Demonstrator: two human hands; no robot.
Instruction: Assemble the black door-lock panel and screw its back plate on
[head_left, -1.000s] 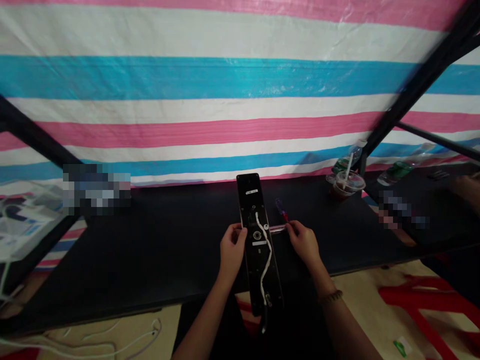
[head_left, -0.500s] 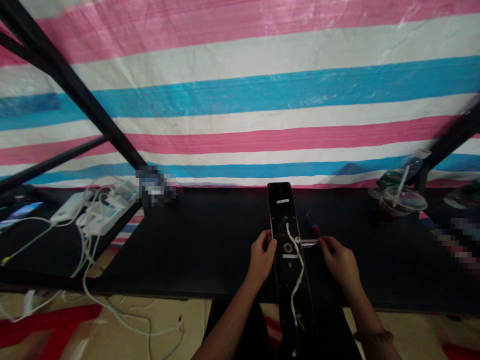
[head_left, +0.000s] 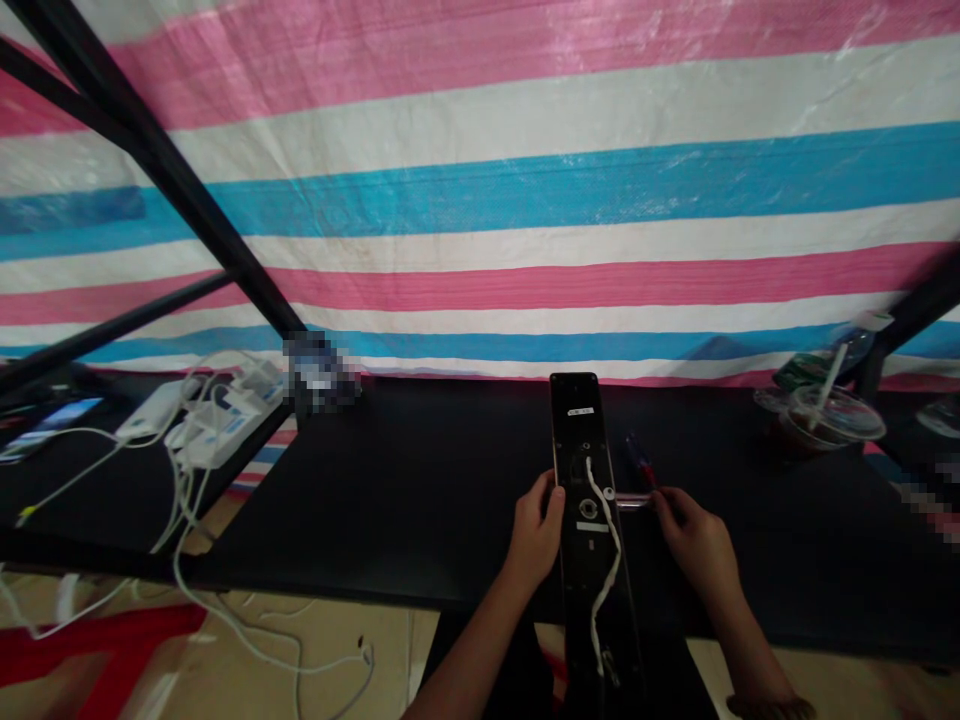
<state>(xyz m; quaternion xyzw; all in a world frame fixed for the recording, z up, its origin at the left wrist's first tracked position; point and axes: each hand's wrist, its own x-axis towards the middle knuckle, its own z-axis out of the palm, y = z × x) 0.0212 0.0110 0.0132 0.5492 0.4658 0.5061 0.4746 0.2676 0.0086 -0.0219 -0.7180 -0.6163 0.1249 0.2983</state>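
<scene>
The black panel (head_left: 581, 570) is being held up over the table, back turned to the viewer, its lower end hanging past the near edge. A white cable (head_left: 617, 548) is in place down that back and left uncovered, so the work is judged to be midway; how much remains can't be told. Pale labels (head_left: 591, 527) are stuck on, a round fitting (head_left: 589, 509) is set near the middle, and a shiny bar (head_left: 636, 502) juts sideways. The panel's left edge is gripped by the left hand (head_left: 538, 530), thumb and fingers closed; the bar's outer end is pinched by the right hand (head_left: 697, 540). Just beyond those fingertips a slim blue-and-red tool (head_left: 640, 460) is seen, contact unclear. Farther right on the tabletop (head_left: 412, 480), a lidded cup (head_left: 832, 420) is parked; off left, a white power strip (head_left: 225, 430) is crowded with cords.
</scene>
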